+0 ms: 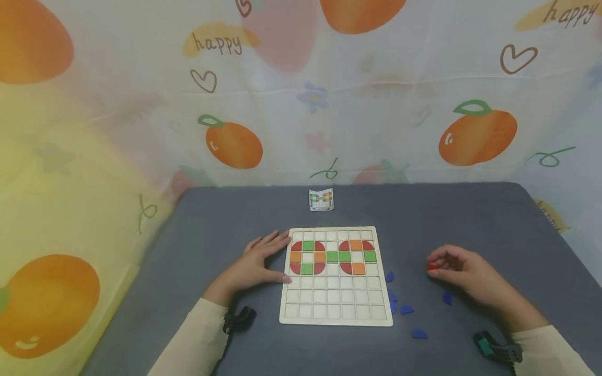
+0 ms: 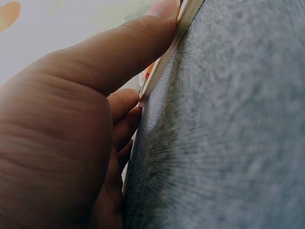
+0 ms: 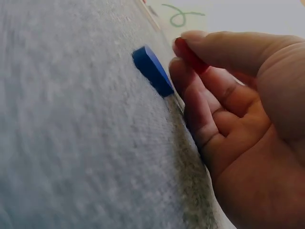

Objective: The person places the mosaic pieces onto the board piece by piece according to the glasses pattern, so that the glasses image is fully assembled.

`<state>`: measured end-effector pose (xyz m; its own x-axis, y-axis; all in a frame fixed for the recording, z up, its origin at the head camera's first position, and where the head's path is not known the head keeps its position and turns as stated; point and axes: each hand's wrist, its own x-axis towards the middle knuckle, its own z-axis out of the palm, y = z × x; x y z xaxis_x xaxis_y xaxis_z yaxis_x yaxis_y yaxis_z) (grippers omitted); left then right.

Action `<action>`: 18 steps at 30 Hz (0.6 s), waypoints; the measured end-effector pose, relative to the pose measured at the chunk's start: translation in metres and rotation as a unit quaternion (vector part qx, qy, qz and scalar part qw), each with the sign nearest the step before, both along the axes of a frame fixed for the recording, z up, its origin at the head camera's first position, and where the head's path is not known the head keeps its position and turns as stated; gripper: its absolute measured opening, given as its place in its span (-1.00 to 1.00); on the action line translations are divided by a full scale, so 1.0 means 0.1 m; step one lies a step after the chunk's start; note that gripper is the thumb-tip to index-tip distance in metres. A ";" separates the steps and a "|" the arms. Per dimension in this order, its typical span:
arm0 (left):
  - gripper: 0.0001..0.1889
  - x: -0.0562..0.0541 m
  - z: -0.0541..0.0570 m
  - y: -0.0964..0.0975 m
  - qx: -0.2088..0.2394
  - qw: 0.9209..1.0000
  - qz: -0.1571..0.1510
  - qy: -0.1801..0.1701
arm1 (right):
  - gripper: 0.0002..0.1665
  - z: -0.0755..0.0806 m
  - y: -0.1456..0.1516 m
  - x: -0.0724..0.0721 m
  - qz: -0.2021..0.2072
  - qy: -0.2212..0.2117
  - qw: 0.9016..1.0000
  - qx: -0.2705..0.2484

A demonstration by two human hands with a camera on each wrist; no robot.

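Observation:
A pale wooden grid board lies on the table, with red rounded corner pieces and green and orange squares set in its upper rows as two ring shapes joined by green squares. My left hand rests at the board's left edge, thumb and fingers fairly straight; its thumb touches the wooden side in the left wrist view. Right of the board, my right hand pinches a small red piece between thumb and fingertips, low over the table. Close by these fingers lies a blue rounded piece.
Several blue pieces are scattered on the grey table along the board's right side, some right against its edge. Behind the board stands a small creased pattern card. A fruit-printed cloth hangs at the table's back edge.

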<state>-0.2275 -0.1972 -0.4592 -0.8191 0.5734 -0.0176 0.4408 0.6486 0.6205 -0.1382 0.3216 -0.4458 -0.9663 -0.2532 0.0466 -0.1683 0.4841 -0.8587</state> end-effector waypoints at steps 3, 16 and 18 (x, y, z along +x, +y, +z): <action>0.14 -0.02 -0.01 0.03 0.002 1.000 -0.002 0.000 | -0.76 -0.01 -0.03 0.01 -0.009 0.009 1.000 -0.001; 0.12 0.01 0.00 0.02 0.004 1.000 -0.002 0.002 | -0.82 0.02 -0.41 0.06 -0.049 -0.037 0.994 -0.092; 0.12 0.01 0.01 0.02 0.003 1.000 0.000 0.002 | -0.80 0.03 -0.46 0.05 -0.051 -0.049 0.992 -0.101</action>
<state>-0.2269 -0.1949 -0.4587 -0.8188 0.5741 -0.0099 0.4443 0.6443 0.6225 -0.1333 0.2760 -0.4424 -0.9888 -0.1493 -0.0084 -0.0388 0.3101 -0.9499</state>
